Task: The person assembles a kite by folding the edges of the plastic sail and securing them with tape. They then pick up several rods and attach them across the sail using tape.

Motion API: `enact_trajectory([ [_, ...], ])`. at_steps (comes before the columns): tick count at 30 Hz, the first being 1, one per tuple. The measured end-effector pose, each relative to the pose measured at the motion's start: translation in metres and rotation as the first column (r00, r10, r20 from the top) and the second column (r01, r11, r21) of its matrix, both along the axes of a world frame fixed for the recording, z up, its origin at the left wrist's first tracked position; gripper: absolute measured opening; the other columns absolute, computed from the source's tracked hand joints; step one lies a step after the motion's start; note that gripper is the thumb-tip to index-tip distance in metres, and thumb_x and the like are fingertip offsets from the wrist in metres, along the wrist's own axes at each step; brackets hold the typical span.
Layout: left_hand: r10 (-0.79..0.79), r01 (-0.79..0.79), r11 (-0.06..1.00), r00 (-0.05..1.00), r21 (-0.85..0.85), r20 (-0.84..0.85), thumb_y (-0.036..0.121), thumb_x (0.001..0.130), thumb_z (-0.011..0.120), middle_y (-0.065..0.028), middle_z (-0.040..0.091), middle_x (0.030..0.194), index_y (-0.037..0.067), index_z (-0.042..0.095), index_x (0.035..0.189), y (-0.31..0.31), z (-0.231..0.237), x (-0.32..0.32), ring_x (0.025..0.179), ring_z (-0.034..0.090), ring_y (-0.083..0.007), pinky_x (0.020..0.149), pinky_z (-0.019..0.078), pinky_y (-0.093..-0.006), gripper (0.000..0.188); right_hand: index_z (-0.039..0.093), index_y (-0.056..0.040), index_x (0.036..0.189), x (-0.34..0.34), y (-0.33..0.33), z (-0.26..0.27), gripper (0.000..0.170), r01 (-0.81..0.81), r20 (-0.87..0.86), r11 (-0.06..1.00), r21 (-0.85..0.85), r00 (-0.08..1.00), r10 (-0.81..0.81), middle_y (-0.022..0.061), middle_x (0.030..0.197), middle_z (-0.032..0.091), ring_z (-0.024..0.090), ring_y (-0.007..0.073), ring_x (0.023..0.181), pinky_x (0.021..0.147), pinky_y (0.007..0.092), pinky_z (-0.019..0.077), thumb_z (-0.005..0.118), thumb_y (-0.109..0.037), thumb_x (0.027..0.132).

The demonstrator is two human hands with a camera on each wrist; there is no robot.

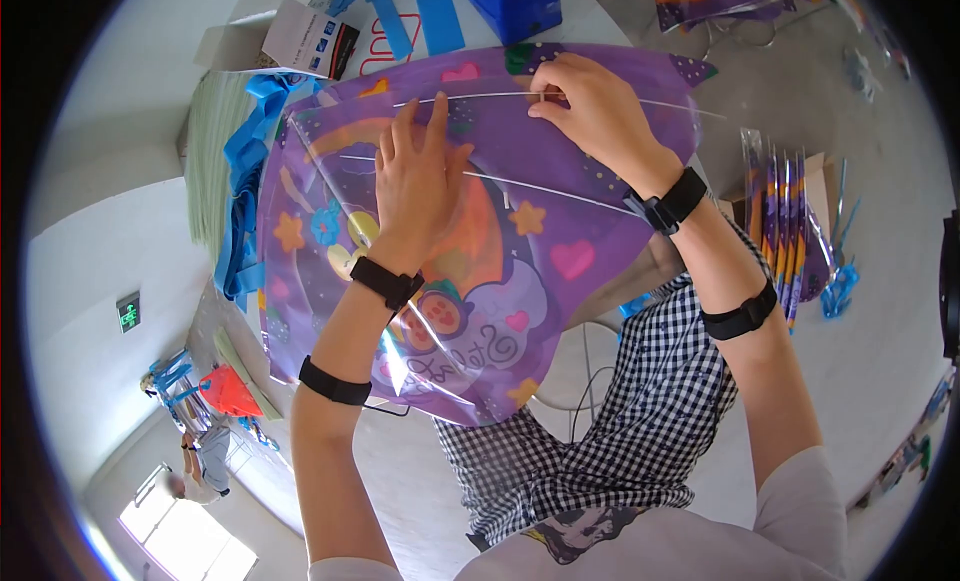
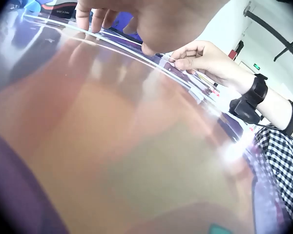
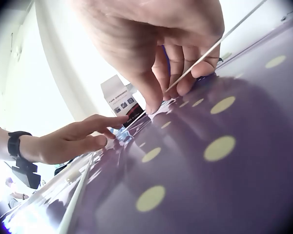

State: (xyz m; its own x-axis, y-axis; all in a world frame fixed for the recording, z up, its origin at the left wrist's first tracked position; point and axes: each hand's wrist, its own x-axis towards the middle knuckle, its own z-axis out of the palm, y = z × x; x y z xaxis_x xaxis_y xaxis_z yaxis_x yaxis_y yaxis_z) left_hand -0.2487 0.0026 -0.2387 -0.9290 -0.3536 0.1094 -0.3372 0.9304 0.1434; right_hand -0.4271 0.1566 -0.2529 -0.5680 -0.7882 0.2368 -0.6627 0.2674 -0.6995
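Note:
A purple printed plastic sheet (image 1: 560,206) with stars and hearts lies over the table and the person's lap. One thin white rod (image 1: 490,94) runs across its upper part; another thin rod (image 1: 560,193) slants lower down. The left hand (image 1: 415,171) rests on the sheet with fingers spread, fingertips by the upper rod. The right hand (image 1: 595,106) pinches that rod between thumb and fingers, also seen in the right wrist view, where the rod (image 3: 205,54) passes through the hand (image 3: 161,44).
A tape dispenser (image 1: 515,11), a small carton (image 1: 310,43) and blue strips (image 1: 245,151) lie on the table's far side. Packaged purple items (image 1: 785,221) stand at the right. Another person (image 1: 200,471) is at the lower left.

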Motion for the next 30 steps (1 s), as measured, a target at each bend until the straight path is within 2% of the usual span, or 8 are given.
enact_trajectory([
  [7,0.032,-0.028,0.998,0.997,-0.060,0.063,0.034,0.095,0.058,-0.0154,0.041,0.144,0.012,0.040,0.147,0.004,-0.003,-0.006,0.124,0.042,-0.0360,0.106,0.0355,-0.0476,0.059,0.057,-0.0049,0.086,-0.003,0.000,-0.010,0.020,-0.010,0.071,0.996,-0.087,0.997,0.016,0.0076,0.084,0.063,0.062,0.0291,0.082,0.067,0.0417,0.0484,0.074,-0.012,0.078],
  [10,0.026,-0.022,0.997,0.998,-0.073,0.053,0.034,0.095,0.057,-0.0149,0.042,0.145,0.012,0.040,0.147,0.003,-0.005,-0.005,0.124,0.042,-0.0357,0.106,0.0352,-0.0478,0.059,0.056,-0.0048,0.085,-0.004,0.001,-0.012,0.020,-0.019,0.059,0.992,-0.121,0.998,0.026,0.0077,0.084,0.062,0.062,0.0299,0.083,0.068,0.0420,0.0484,0.073,-0.010,0.078],
  [19,0.055,-0.049,0.995,0.996,-0.082,0.070,0.033,0.095,0.058,-0.0150,0.041,0.143,0.015,0.041,0.147,0.007,-0.001,-0.007,0.125,0.042,-0.0372,0.106,0.0358,-0.0488,0.058,0.057,-0.0048,0.087,0.002,0.004,-0.007,0.019,0.058,-0.012,0.997,-0.056,0.998,-0.059,0.0097,0.083,0.060,0.060,0.0320,0.086,0.071,0.0434,0.0477,0.073,-0.009,0.077],
  [23,0.026,-0.022,0.995,0.999,-0.095,0.043,0.035,0.095,0.057,-0.0155,0.042,0.143,0.016,0.041,0.147,0.005,-0.005,-0.006,0.125,0.041,-0.0376,0.105,0.0369,-0.0494,0.057,0.057,-0.0045,0.087,-0.001,0.005,-0.013,0.019,0.048,0.030,0.993,-0.112,0.999,-0.045,0.0103,0.086,0.060,0.059,0.0324,0.087,0.072,0.0439,0.0477,0.073,-0.008,0.076],
  [30,0.007,-0.003,0.991,0.999,-0.135,0.034,0.037,0.096,0.056,-0.0155,0.042,0.143,0.017,0.040,0.148,0.001,-0.010,-0.005,0.123,0.043,-0.0376,0.104,0.0391,-0.0489,0.058,0.059,-0.0050,0.086,-0.002,0.007,-0.011,0.018,0.040,0.008,0.996,-0.079,0.999,-0.040,0.0090,0.087,0.060,0.059,0.0308,0.090,0.075,0.0425,0.0485,0.073,-0.009,0.076],
])
